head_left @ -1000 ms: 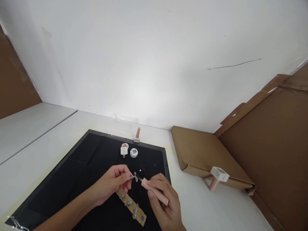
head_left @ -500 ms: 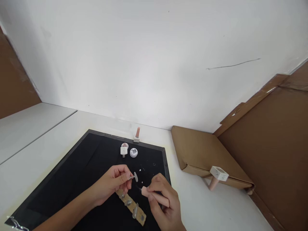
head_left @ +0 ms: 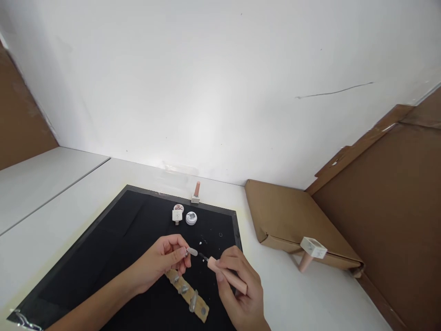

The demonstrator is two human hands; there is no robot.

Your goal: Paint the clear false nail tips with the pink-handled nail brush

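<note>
A small pale nail tip (head_left: 192, 251) on a metal holder is pinched in my left hand (head_left: 168, 257). My right hand (head_left: 239, 285) holds a pink brush handle (head_left: 228, 276), its dark bristles pointing left, just right of the nail tip; contact is not clear. Below my left hand lies a tan strip (head_left: 203, 312) bearing several small grey and clear pieces. Farther back on the black mat (head_left: 113, 239) are a square white bottle (head_left: 177, 215) and a round white pot (head_left: 191, 218), with another round pot (head_left: 178, 208) behind the bottle.
A pink-capped bottle (head_left: 195, 193) stands at the mat's back edge. To the right, a flat cardboard box (head_left: 285, 211) lies on the white table (head_left: 289, 294), with another pink-capped bottle (head_left: 313, 248) tilted by its front edge. Small white bits dot the mat.
The nail tip has turned from upright to nearly level. My right hand has shifted slightly right, and the brush's bristles now point up and left towards the nail tip.
</note>
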